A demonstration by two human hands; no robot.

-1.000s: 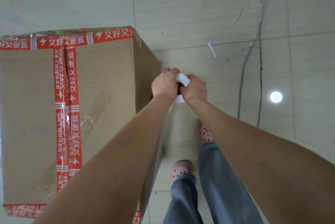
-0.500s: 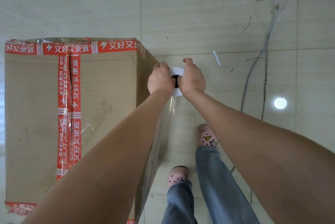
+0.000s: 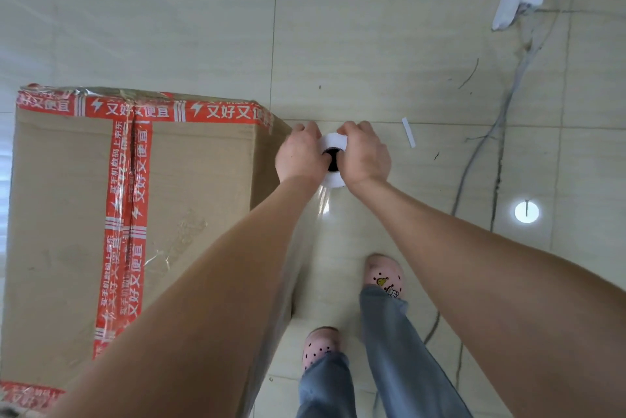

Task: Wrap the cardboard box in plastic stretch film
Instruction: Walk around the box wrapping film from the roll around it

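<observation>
Both hands (image 3: pixel 333 156) around film roll (image 3: pixel 334 141)

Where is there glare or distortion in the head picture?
Head view: a round ceiling-light reflection glares on the tiled floor; the stretch film shines below the roll; wide-angle distortion makes the forearms look oversized.

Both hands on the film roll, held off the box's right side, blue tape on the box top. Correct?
Not quite: the tape on the cardboard box top is red with white print, not blue, as the head view shows. The rest holds: left hand and right hand both grip the film roll off the box's right side.
</observation>
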